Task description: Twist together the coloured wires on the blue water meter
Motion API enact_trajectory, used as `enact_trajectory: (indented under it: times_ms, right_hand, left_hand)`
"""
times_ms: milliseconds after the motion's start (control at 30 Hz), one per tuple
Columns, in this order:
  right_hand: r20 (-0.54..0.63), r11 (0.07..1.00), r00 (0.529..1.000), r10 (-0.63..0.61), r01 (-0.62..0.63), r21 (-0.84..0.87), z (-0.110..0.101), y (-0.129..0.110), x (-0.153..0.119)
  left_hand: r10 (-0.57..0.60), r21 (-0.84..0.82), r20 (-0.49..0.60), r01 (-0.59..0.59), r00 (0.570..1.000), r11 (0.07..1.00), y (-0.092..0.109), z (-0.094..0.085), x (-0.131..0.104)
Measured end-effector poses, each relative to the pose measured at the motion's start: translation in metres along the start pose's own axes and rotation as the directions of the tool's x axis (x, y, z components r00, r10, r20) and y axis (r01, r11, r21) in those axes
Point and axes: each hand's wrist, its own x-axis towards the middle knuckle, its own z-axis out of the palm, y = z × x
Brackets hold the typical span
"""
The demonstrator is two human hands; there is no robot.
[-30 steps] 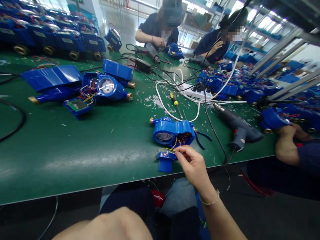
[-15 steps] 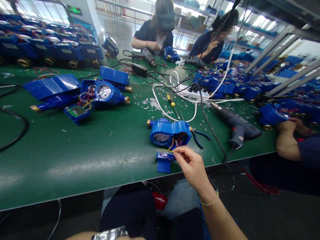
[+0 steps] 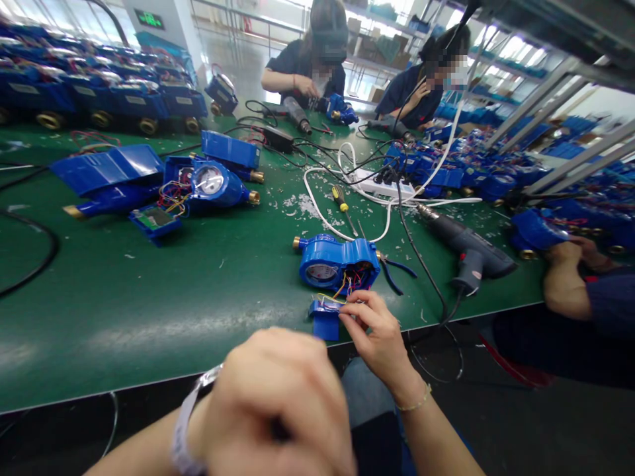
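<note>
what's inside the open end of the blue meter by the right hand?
The blue meter shows red, yellow and dark wires bunched in its open cavity, running out to a small blue module that the right hand pinches. Anything deeper is in shadow.

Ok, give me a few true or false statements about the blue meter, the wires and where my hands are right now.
1. The right hand pinches the wires coming from the blue water meter. True.
2. The yellow-handled screwdriver is in the left hand. False: it lies on the green table.
3. The heat gun lies right of the meter. True.
4. The left hand rests on the meter. False: it is raised near the camera, off the table.
</note>
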Motion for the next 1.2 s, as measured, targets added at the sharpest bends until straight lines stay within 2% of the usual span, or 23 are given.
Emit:
enact_trajectory:
  times_ms: [33,67,100,167,233,300,367,467,700,900,1033,1133,1200]
  right_hand:
    - [-0.007,1.0,1.0,0.001,-0.001,0.027,0.0,-0.001,0.002]
    - [-0.008,0.998,1.0,0.006,-0.006,0.057,-0.001,-0.002,0.003]
    - [-0.005,0.996,1.0,0.011,-0.011,0.085,-0.001,-0.003,0.005]
    - [0.014,0.991,0.999,0.032,-0.034,0.131,-0.002,-0.006,0.009]
    - [0.03,0.985,0.997,0.071,-0.075,0.155,-0.002,-0.009,0.012]
    - [0.037,0.98,0.993,0.116,-0.12,0.161,-0.002,-0.011,0.014]
    - [0.046,0.976,0.988,0.149,-0.154,0.154,-0.004,-0.012,0.015]
    - [0.079,0.97,0.977,0.197,-0.206,0.129,-0.009,-0.012,0.016]
    - [0.157,0.948,0.948,0.277,-0.297,0.116,-0.018,-0.012,0.02]
    - [0.148,0.963,0.961,0.234,-0.251,0.103,-0.011,-0.017,0.025]
    - [0.133,0.983,0.979,0.151,-0.163,0.083,-0.006,-0.015,0.025]
    - [0.101,0.995,0.993,0.065,-0.072,0.066,-0.003,-0.004,0.021]
    - [0.073,0.998,0.997,-0.015,0.011,0.061,0.0,0.009,0.018]
  left_hand:
    - [0.034,-0.032,0.014,-0.034,0.999,0.999,-0.014,0.001,0.007]
    - [0.02,0.0,0.026,-0.02,0.999,1.0,-0.03,0.002,0.014]
    - [0.001,0.104,0.039,-0.005,0.999,0.995,-0.046,0.004,0.02]
    - [-0.083,0.307,0.129,0.039,0.988,0.951,-0.072,0.007,0.028]
    - [-0.124,0.399,0.184,0.041,0.975,0.916,-0.09,0.01,0.032]
    - [-0.115,0.366,0.195,0.037,0.974,0.93,-0.099,0.012,0.033]
    - [-0.115,0.243,0.169,0.072,0.979,0.967,-0.103,0.014,0.033]
    - [-0.19,0.073,0.132,0.181,0.973,0.981,-0.104,0.013,0.033]
    - [-0.329,-0.019,0.135,0.334,0.935,0.942,-0.103,0.01,0.032]
    - [-0.434,-0.159,0.139,0.453,0.89,0.877,-0.108,0.017,0.028]
    - [-0.419,-0.167,0.106,0.431,0.902,0.887,-0.11,0.02,0.028]
    - [-0.431,-0.16,0.088,0.439,0.898,0.884,-0.112,0.027,0.027]
    - [-0.438,-0.212,0.075,0.444,0.896,0.871,-0.118,0.032,0.026]
